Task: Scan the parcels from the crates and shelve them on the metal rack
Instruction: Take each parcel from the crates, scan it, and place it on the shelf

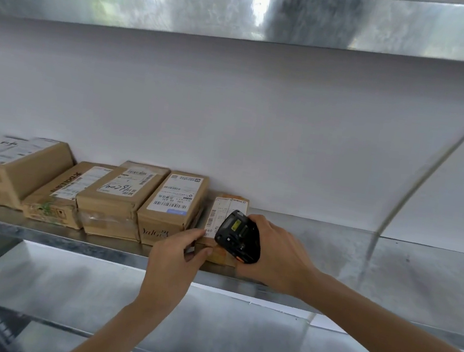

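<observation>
While seating small parcel (226, 219) at right end of shelf row (81, 191) | left hand (176, 257) pinching its front | right hand (277, 249) gripping scanner (239, 236) just right | five shelved left of it; crates unseen.

Two bare arms showed below the metal shelf (98, 242); no sleeves covered them up to the edge of the view; the left hand (173, 262) and the right hand (276, 255) wore no gloves, rings or watch; nails were short.
</observation>
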`<state>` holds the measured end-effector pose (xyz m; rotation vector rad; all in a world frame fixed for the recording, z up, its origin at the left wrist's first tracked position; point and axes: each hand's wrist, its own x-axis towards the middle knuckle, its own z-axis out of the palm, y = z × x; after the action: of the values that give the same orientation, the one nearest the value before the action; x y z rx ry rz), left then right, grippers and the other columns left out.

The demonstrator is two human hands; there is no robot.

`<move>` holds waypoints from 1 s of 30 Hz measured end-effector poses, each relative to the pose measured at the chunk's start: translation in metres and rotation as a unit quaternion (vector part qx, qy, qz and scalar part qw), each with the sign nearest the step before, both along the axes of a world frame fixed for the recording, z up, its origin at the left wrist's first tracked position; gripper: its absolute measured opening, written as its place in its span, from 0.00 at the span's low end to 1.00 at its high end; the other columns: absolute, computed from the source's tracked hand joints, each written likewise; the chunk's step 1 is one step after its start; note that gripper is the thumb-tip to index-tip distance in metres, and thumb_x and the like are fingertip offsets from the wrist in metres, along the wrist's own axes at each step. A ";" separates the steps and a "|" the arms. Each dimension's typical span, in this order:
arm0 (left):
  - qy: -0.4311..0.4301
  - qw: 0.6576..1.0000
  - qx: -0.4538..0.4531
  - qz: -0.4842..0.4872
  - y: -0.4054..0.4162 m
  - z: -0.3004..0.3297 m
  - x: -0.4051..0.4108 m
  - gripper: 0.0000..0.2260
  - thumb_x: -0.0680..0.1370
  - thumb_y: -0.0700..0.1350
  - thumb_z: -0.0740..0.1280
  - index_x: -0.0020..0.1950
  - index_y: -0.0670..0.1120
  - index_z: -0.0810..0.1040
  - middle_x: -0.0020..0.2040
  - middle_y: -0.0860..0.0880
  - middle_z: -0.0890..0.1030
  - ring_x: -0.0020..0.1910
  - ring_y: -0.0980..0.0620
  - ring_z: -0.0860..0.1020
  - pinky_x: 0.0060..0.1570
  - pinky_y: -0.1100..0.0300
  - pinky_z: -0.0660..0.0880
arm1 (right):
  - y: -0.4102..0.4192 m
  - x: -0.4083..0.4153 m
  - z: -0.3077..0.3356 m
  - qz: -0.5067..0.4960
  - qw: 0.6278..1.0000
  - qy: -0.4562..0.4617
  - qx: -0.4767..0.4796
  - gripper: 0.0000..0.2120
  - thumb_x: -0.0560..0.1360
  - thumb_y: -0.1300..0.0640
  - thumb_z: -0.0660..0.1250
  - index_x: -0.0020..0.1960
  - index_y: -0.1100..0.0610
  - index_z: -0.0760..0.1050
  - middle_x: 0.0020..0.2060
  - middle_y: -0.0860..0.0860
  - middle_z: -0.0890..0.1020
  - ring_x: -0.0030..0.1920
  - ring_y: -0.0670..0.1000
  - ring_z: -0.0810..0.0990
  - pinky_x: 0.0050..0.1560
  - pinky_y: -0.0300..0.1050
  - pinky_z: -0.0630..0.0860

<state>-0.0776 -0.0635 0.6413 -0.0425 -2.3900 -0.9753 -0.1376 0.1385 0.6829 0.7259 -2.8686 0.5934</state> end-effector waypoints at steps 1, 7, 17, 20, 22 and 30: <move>0.003 1.000 -0.005 -0.001 0.000 -0.001 -0.001 0.16 0.74 0.42 0.77 0.61 0.47 0.84 0.55 0.55 0.85 0.50 0.61 0.79 0.50 0.84 0.68 | -0.001 -0.001 0.000 0.001 1.000 0.001 0.000 0.38 0.67 0.37 0.75 0.72 0.47 0.65 0.59 0.44 0.81 0.55 0.53 0.81 0.50 0.48 0.77; 0.000 1.000 0.006 0.009 0.001 -0.006 -0.005 0.18 0.73 0.40 0.77 0.63 0.46 0.83 0.56 0.56 0.83 0.52 0.60 0.79 0.51 0.85 0.66 | -0.002 -0.005 -0.001 -0.002 1.000 0.001 -0.006 0.36 0.68 0.38 0.74 0.70 0.46 0.65 0.58 0.44 0.81 0.54 0.52 0.81 0.49 0.48 0.78; -0.014 0.999 0.038 0.007 0.004 -0.010 0.004 0.23 0.76 0.41 0.75 0.70 0.47 0.78 0.65 0.54 0.80 0.61 0.57 0.79 0.60 0.62 0.78 | 0.002 0.004 0.004 -0.009 1.000 0.003 -0.015 0.36 0.67 0.37 0.74 0.70 0.44 0.64 0.58 0.42 0.80 0.53 0.51 0.81 0.51 0.51 0.80; -0.018 0.998 0.057 0.007 -0.001 -0.006 0.011 0.23 0.76 0.43 0.75 0.71 0.47 0.78 0.65 0.52 0.81 0.62 0.54 0.80 0.61 0.52 0.81 | 0.006 0.016 0.012 -0.014 1.000 0.014 -0.010 0.36 0.68 0.39 0.74 0.71 0.44 0.64 0.59 0.41 0.80 0.54 0.49 0.81 0.51 0.47 0.79; -0.011 0.998 0.068 -0.008 -0.004 -0.001 0.019 0.21 0.77 0.46 0.73 0.71 0.48 0.78 0.65 0.54 0.81 0.61 0.55 0.80 0.61 0.54 0.80 | 0.008 0.025 0.020 -0.020 1.000 0.024 -0.003 0.36 0.69 0.39 0.74 0.72 0.44 0.63 0.59 0.41 0.79 0.54 0.49 0.80 0.51 0.47 0.78; 0.041 0.996 0.078 0.004 -0.070 0.042 0.087 0.17 0.78 0.52 0.70 0.66 0.52 0.81 0.60 0.58 0.83 0.55 0.61 0.82 0.55 0.65 0.80 | -0.041 0.087 0.067 0.036 0.997 0.075 -0.001 0.37 0.68 0.38 0.74 0.73 0.39 0.63 0.65 0.38 0.75 0.58 0.48 0.79 0.54 0.47 0.79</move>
<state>0.0097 -0.1337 0.6832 -0.0134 -2.2321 -1.1313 -0.0504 0.0975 0.7500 0.8385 -2.7151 0.5260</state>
